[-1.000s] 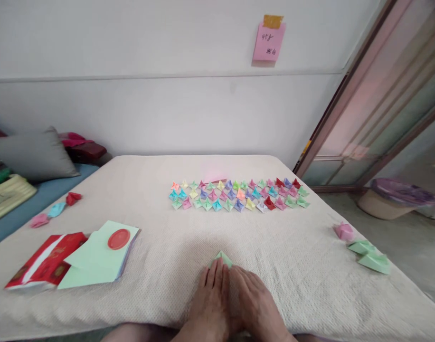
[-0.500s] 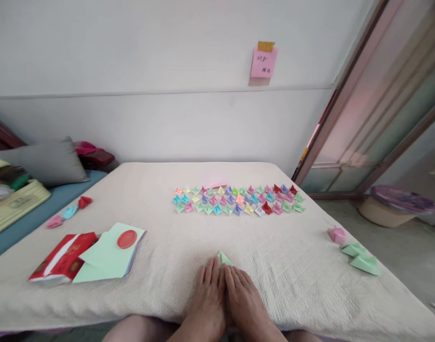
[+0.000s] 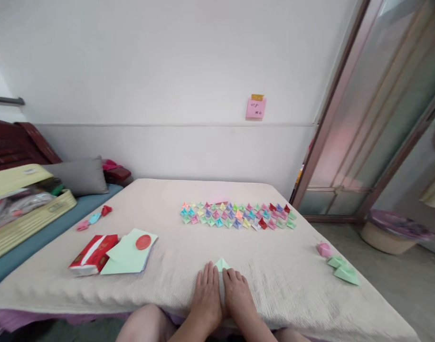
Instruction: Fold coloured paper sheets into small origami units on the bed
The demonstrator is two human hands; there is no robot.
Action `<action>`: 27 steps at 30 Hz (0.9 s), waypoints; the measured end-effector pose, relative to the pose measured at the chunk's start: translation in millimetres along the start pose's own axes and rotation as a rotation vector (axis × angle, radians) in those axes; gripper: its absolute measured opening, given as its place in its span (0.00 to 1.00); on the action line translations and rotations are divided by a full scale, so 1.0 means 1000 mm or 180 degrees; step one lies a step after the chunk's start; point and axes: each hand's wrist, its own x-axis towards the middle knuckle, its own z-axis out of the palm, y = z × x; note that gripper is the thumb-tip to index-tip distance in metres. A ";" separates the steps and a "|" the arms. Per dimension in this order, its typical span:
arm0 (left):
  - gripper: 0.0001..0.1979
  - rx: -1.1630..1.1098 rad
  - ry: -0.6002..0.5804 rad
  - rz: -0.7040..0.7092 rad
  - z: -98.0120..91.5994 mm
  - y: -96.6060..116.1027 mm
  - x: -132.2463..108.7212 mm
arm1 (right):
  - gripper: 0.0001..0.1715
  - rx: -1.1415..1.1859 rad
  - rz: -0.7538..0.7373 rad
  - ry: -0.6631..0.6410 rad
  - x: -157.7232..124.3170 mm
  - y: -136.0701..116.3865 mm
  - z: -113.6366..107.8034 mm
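Head view: left hand (image 3: 207,298) and right hand (image 3: 239,293) (fingers nearly together) touch green paper (image 3: 222,264); folded shapes (image 3: 239,215) beyond.

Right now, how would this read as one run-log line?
left hand: palm down, touching green paper; right hand: likewise; ahead: folded paper rows; left side: red packet, green sheets

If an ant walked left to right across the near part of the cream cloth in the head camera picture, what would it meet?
Red packet, light green sheets, left hand, green folded paper, right hand, pink folded paper, green folded pieces.
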 end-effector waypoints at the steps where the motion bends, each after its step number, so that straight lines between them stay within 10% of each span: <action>1: 0.38 -0.0040 -0.0011 0.0021 -0.001 0.000 0.000 | 0.22 -0.0035 0.0017 -0.0018 0.000 -0.001 -0.001; 27: 0.52 -0.2782 -0.0049 -0.0007 -0.026 -0.037 0.015 | 0.14 -0.0718 -0.1098 -0.1558 0.050 -0.023 0.000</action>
